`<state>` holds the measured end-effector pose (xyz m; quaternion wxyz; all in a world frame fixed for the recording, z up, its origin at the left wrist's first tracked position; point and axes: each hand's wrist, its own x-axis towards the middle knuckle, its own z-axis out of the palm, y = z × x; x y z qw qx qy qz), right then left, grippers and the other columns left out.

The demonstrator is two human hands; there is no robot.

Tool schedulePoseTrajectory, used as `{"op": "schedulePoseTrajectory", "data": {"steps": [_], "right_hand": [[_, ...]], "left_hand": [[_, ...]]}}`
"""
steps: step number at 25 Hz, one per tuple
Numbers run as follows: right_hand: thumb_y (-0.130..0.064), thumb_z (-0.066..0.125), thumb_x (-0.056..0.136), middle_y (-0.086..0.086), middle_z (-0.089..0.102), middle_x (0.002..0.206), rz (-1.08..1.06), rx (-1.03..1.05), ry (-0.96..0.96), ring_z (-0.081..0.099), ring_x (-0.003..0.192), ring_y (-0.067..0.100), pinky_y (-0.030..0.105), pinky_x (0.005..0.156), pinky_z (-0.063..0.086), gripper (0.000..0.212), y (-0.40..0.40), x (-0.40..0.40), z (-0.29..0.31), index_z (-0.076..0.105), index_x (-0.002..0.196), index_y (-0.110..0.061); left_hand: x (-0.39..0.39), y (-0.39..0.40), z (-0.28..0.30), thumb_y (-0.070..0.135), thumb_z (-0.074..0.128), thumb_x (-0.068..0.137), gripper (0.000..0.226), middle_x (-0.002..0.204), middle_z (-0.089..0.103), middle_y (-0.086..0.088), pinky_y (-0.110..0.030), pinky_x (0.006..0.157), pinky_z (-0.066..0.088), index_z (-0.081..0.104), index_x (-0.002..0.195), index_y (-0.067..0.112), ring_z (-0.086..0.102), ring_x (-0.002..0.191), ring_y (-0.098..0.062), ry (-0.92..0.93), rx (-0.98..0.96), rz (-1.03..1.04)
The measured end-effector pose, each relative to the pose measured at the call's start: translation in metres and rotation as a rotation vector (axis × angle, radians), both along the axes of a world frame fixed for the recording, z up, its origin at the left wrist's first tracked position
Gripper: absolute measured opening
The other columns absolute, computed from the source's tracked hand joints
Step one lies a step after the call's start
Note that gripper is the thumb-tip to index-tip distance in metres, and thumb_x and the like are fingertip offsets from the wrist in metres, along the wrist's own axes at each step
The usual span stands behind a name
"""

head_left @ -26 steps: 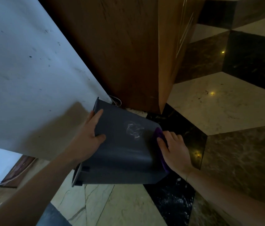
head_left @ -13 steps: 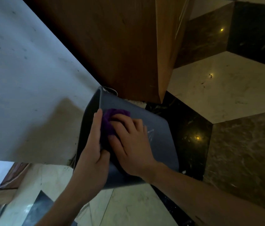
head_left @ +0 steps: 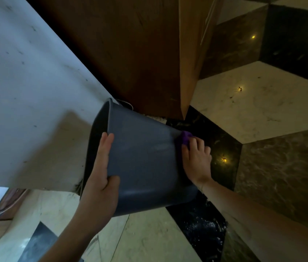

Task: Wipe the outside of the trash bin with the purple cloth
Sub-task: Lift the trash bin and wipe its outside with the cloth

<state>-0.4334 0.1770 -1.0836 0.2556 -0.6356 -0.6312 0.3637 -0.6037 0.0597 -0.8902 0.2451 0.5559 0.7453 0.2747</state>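
A dark grey plastic trash bin [head_left: 145, 159] is tipped on its side above the floor, its open mouth facing left and its base to the right. My left hand [head_left: 102, 178] grips the bin's side just behind the rim, thumb on the near wall. My right hand [head_left: 196, 159] presses a purple cloth [head_left: 185, 138] against the bin's far right end, near the base. Only a small bunch of the cloth shows beyond my fingers.
A white marble slab [head_left: 26, 91] slopes down on the left, close to the bin's mouth. A wooden cabinet [head_left: 140, 53] stands behind the bin, its corner edge ending at the floor. Polished marble floor tiles [head_left: 253, 103] in cream, brown and black spread to the right.
My right hand slid the purple cloth from the bin's wall near the rim to its base end. The left hand kept its grip near the rim.
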Motion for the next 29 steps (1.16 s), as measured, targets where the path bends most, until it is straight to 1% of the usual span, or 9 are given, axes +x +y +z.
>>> {"op": "schedulePoseTrajectory", "data": {"steps": [4, 7, 11, 15, 19, 21, 23, 26, 29], "right_hand": [[-0.03, 0.037, 0.103, 0.013, 0.056, 0.119, 0.014, 0.1, 0.032, 0.052, 0.102, 0.032, 0.041, 0.086, 0.04, 0.026, -0.016, -0.009, 0.038, 0.054, 0.114, -0.013], [-0.033, 0.035, 0.1, 0.01, 0.058, 0.109, 0.198, 0.351, 0.242, 0.045, 0.098, 0.023, 0.046, 0.088, 0.045, 0.021, -0.049, -0.048, 0.099, 0.048, 0.109, -0.018], [-0.035, 0.037, 0.103, 0.004, 0.055, 0.124, 0.475, 0.456, 0.494, 0.047, 0.107, 0.022, 0.038, 0.091, 0.041, 0.03, -0.055, -0.073, 0.135, 0.052, 0.122, -0.017], [-0.037, 0.044, 0.1, 0.003, 0.051, 0.132, 0.438, 0.487, 0.237, 0.044, 0.106, 0.024, 0.037, 0.083, 0.035, 0.031, -0.025, -0.079, 0.111, 0.054, 0.125, -0.021], [-0.042, 0.041, 0.099, 0.003, 0.051, 0.132, 0.368, 0.415, 0.057, 0.047, 0.105, 0.028, 0.04, 0.08, 0.037, 0.031, -0.005, -0.085, 0.075, 0.052, 0.123, -0.026], [-0.044, 0.039, 0.098, 0.003, 0.052, 0.133, 0.307, 0.352, -0.021, 0.049, 0.108, 0.032, 0.045, 0.084, 0.041, 0.032, 0.004, -0.072, 0.054, 0.051, 0.123, -0.027], [-0.045, 0.036, 0.099, 0.005, 0.051, 0.134, 0.231, 0.256, -0.081, 0.049, 0.114, 0.035, 0.048, 0.09, 0.044, 0.035, 0.012, -0.054, 0.035, 0.05, 0.124, -0.026], [-0.045, 0.035, 0.1, 0.01, 0.051, 0.134, 0.119, 0.102, -0.07, 0.049, 0.117, 0.036, 0.049, 0.092, 0.045, 0.035, 0.013, -0.026, 0.015, 0.049, 0.124, -0.023], [-0.043, 0.036, 0.101, 0.011, 0.053, 0.129, 0.063, 0.03, -0.068, 0.051, 0.113, 0.035, 0.046, 0.088, 0.045, 0.034, 0.002, -0.004, 0.004, 0.049, 0.123, -0.021]], "left_hand": [[0.013, 0.004, -0.002, -0.014, 0.038, 0.09, 0.091, 0.158, -0.002, 0.031, 0.011, 0.082, 0.023, 0.011, 0.15, 0.049, 0.007, 0.122, 0.035, -0.018, 0.006, -0.002], [0.018, 0.006, -0.001, -0.023, 0.037, 0.084, 0.097, 0.161, 0.001, 0.021, 0.001, 0.103, 0.018, 0.014, 0.149, 0.045, 0.005, 0.137, 0.019, -0.022, 0.035, -0.015], [0.015, 0.007, -0.003, -0.036, 0.029, 0.077, 0.097, 0.152, 0.034, -0.01, -0.019, 0.108, 0.034, 0.011, 0.153, 0.022, 0.036, 0.135, -0.007, -0.247, 0.121, 0.027], [-0.008, -0.001, -0.007, -0.037, 0.034, 0.071, 0.119, 0.162, 0.011, 0.006, -0.026, 0.117, 0.02, 0.009, 0.143, 0.055, 0.015, 0.145, 0.0, -0.128, 0.112, 0.041], [-0.038, -0.017, -0.009, -0.032, 0.037, 0.079, 0.121, 0.16, 0.01, 0.024, 0.0, 0.099, 0.027, 0.003, 0.139, 0.068, 0.016, 0.135, 0.02, -0.039, 0.029, 0.104], [-0.046, -0.021, -0.007, -0.012, 0.042, 0.083, 0.108, 0.152, 0.008, 0.042, -0.001, 0.094, 0.027, -0.003, 0.139, 0.068, 0.015, 0.127, 0.03, -0.036, -0.02, 0.128], [-0.044, -0.02, -0.007, -0.013, 0.042, 0.085, 0.105, 0.145, 0.009, 0.051, -0.004, 0.091, 0.025, -0.007, 0.143, 0.061, 0.015, 0.121, 0.035, 0.01, -0.054, 0.13], [-0.026, -0.009, -0.007, -0.018, 0.044, 0.085, 0.102, 0.137, 0.027, 0.026, -0.004, 0.076, 0.041, -0.003, 0.151, 0.044, 0.027, 0.106, 0.033, 0.136, -0.036, 0.13], [-0.015, 0.011, 0.005, -0.004, 0.048, 0.085, 0.087, 0.122, 0.023, 0.009, -0.014, 0.061, 0.037, 0.011, 0.15, 0.039, 0.038, 0.085, 0.002, 0.263, -0.011, 0.155]]}}
